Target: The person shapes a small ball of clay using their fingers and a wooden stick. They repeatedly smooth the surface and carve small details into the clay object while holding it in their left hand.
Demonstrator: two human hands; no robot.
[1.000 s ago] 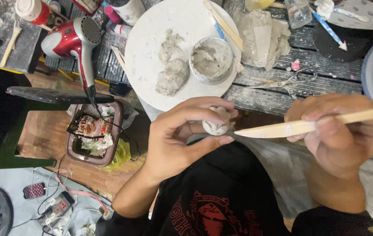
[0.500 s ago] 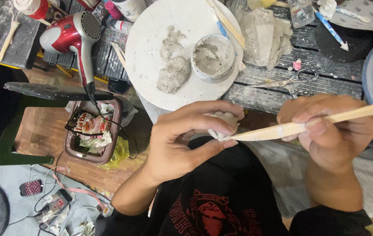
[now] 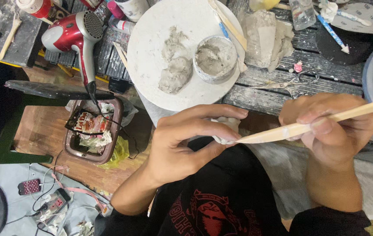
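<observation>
Clay lump [image 3: 226, 129] pinched in left hand [image 3: 182, 144], wooden tool [image 3: 317, 123] touching its edge

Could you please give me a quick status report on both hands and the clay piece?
Left hand gripping small clay piece. Right hand holding wooden tool, tip on the clay. Nothing in the way.

Clay piece [image 3: 225, 131] mostly hidden by left hand [image 3: 186, 144] fingers; wooden tool [image 3: 317, 124] cut off at right edge; shape unclear.
</observation>
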